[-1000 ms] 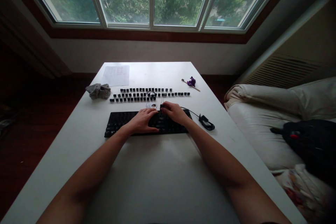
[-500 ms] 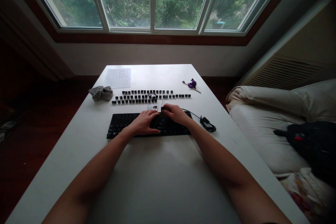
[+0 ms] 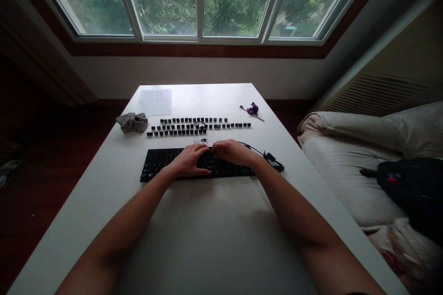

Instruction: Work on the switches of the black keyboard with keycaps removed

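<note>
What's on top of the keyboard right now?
The left hand and right hand are over the keyboard. Dark keys show toward its left end; whatever lies directly under either hand is covered.

"What's in the right hand [image 3: 234,152]?"
"Can't tell: its fingers [image 3: 221,144] are too dark and small there. It also hides part of the keyboard [image 3: 159,160]; the left hand [image 3: 188,160] covers more."
"And the paper [image 3: 154,102], toward ten o'clock?"
"Print too fine to read. The picture's edge cuts the window [image 3: 166,0] at twelve, and the bag [image 3: 411,186] between three and four."
</note>
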